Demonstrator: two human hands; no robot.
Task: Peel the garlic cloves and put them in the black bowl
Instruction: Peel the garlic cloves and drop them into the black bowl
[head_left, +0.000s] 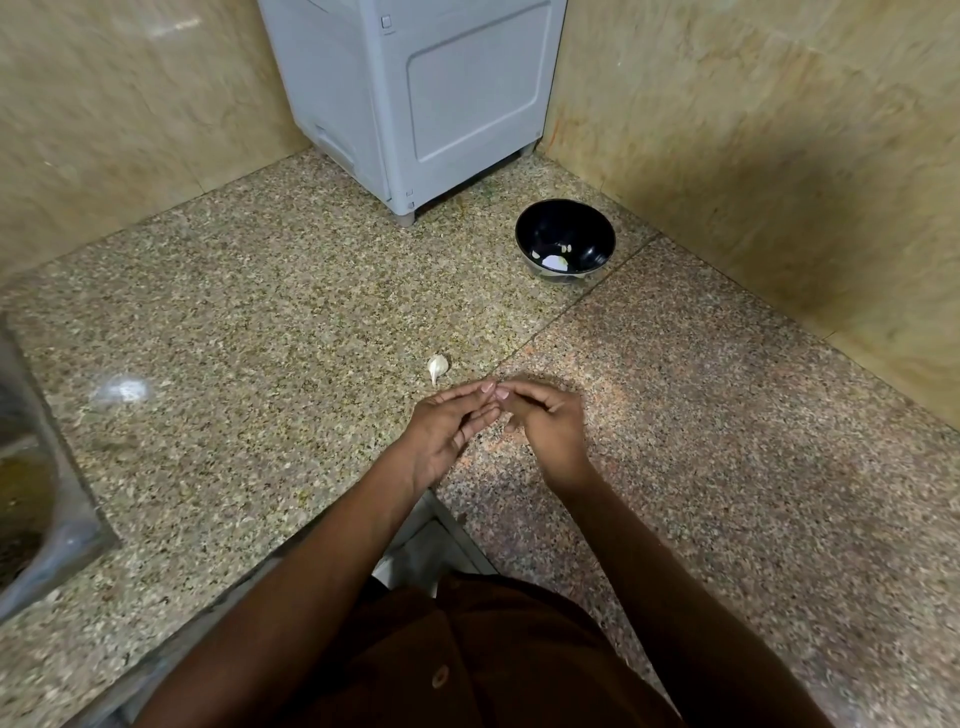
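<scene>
From the head camera, the left hand (451, 426) and right hand (548, 422) meet fingertip to fingertip low over the granite counter (249, 312); the fingers lie fairly straight on the left and curled on the right, but whether they pinch a clove between them cannot be told. One unpeeled garlic clove (438, 366) lies just beyond the left hand's fingertips, its pointed tail toward the hands, so the left hand is nearer. The black bowl (565, 240), holding pale pieces, stands well apart beyond the right hand.

We see a speckled beige-and-brown granite table (260, 322), a black bowl (565, 228) at one o'clock holding white bits, a white clove (438, 366), a pale grey appliance (415, 93), mottled tan walls (753, 130), a brown shirt (483, 660).
</scene>
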